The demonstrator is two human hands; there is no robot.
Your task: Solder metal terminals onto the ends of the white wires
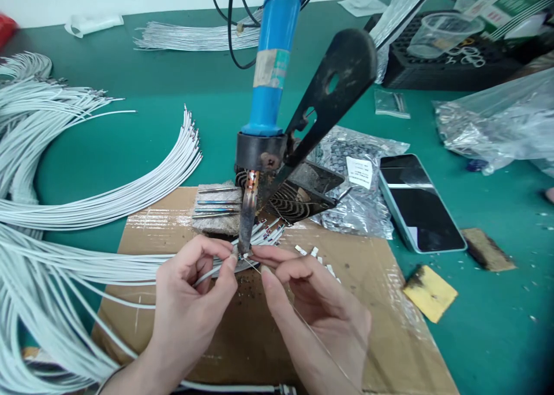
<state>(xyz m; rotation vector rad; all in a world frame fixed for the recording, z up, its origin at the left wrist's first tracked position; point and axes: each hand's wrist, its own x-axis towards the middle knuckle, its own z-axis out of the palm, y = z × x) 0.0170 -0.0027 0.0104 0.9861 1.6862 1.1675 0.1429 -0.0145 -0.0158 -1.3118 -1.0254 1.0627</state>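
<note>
A soldering iron (pixel 270 66) with a blue handle is clamped tip-down in a black metal stand (pixel 331 89). My left hand (pixel 194 285) pinches a white cable (pixel 208 275) just left of the iron's tip. On the other side, my right hand (pixel 315 303) is closed on a thin solder wire (pixel 311 328), which runs down across the palm. The wire's upper end reaches a small white part (pixel 245 256) at the tip. Whether my right fingers also touch that part, I cannot tell.
Under my hands lies a cardboard sheet (pixel 376 314). Bundles of white cables (pixel 130 202) spread over the left side. Small white connectors (pixel 314 252) lie right of the tip. Farther right are a phone (pixel 422 204), a yellow sponge (pixel 430 293) and a plastic bag (pixel 367 204).
</note>
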